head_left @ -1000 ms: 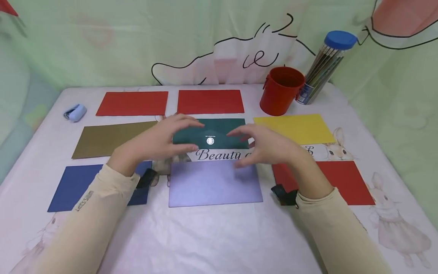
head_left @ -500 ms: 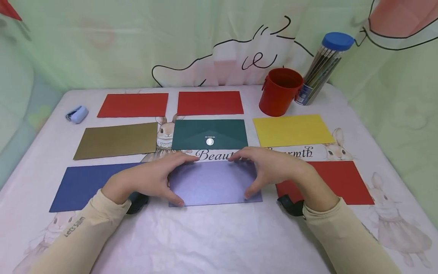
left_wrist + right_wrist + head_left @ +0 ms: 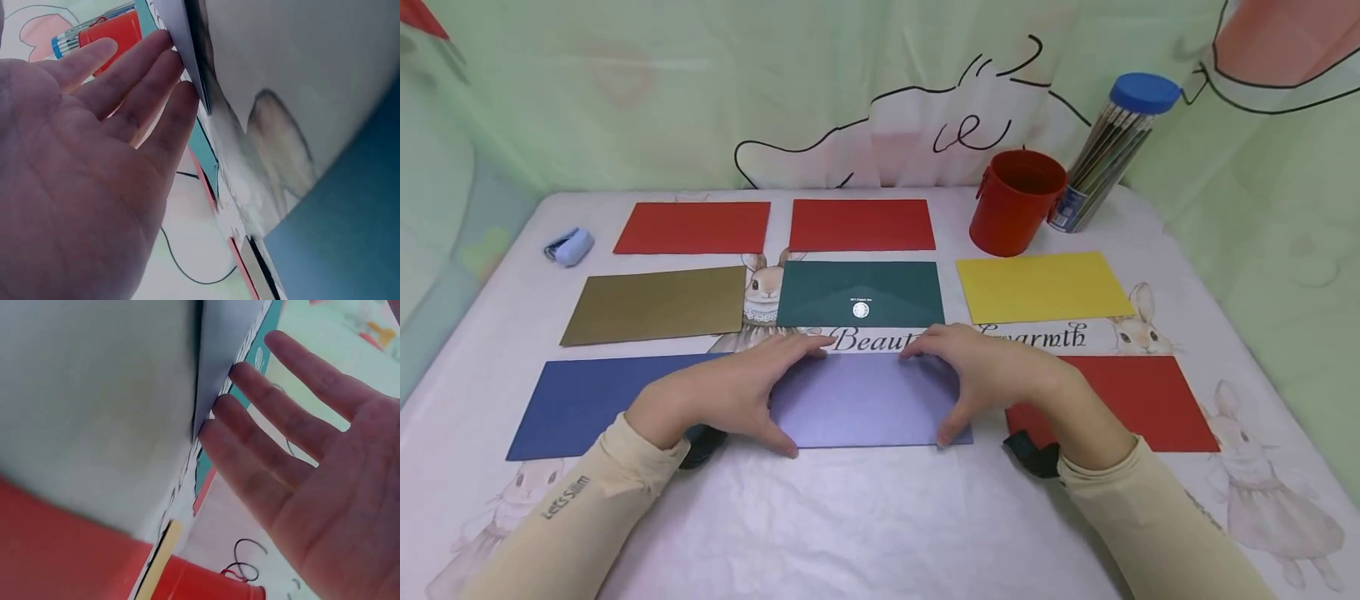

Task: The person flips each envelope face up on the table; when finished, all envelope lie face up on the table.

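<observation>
A lavender card (image 3: 865, 404) lies on the table in front of the person, with a hand arched over each of its ends. The left hand (image 3: 733, 387) holds its left end, thumb at the near edge and fingers toward the far edge. At the other end the right hand (image 3: 992, 371) holds it the same way, the thumb tip at the near edge. In the left wrist view, the left fingertips (image 3: 182, 94) meet the edge of the card. Right fingertips (image 3: 209, 428) likewise line up along the card's edge in the right wrist view.
Behind lies a dark green card (image 3: 861, 287) with a white logo. Around it are blue (image 3: 602, 400), gold (image 3: 658, 308), yellow (image 3: 1045, 287) and several red cards (image 3: 861, 225). A red bucket (image 3: 1011, 212) and a pencil tube (image 3: 1108, 154) stand back right; a pale blue roll (image 3: 570, 247) lies left.
Both hands have come down and back from over the green card to the ends of the lavender card. In the last half second they have hardly moved.
</observation>
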`<state>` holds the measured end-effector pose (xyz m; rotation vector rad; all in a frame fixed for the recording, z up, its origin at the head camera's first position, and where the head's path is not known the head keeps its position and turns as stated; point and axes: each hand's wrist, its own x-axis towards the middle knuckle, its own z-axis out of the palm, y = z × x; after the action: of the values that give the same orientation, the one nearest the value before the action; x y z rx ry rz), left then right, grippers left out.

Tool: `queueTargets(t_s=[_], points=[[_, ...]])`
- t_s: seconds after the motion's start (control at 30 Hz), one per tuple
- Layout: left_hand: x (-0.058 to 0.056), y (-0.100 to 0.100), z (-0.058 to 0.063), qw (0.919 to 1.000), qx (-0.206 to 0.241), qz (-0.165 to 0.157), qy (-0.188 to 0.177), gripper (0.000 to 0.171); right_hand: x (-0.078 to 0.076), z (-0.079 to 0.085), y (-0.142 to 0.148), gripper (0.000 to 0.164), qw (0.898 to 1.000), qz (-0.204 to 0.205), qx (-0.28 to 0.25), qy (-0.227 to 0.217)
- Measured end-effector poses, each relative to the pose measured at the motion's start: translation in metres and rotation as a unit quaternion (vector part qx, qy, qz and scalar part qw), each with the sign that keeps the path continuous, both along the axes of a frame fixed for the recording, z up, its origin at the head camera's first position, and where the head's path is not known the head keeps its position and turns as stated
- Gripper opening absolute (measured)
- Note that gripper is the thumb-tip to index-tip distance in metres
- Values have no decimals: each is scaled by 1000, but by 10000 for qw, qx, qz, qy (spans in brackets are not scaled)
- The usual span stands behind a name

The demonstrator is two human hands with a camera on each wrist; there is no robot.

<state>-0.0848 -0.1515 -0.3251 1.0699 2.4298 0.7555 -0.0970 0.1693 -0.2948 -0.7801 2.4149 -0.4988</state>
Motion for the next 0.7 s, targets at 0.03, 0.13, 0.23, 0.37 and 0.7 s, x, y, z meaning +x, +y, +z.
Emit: queueTargets(t_s=[0.03, 0.13, 0.23, 0.37, 0.7], points=[[0, 0, 1, 10000, -43, 35, -43, 116, 1, 0, -2, 93, 10000, 18, 71, 33], [0, -1, 2, 10000, -59, 67, -42, 117, 6, -2, -6, 98, 9995, 105, 238, 168], [0, -1, 2, 10000, -48, 61, -55, 116, 9, -1, -9, 100, 9990, 160, 328, 254], [1, -2, 3, 9999, -91, 43, -35, 115, 10, 2, -7, 100, 9993, 114, 318, 156], [-3, -11, 11, 9980, 423, -18, -475, 100, 4, 16, 8, 92, 9988, 73, -313, -361]])
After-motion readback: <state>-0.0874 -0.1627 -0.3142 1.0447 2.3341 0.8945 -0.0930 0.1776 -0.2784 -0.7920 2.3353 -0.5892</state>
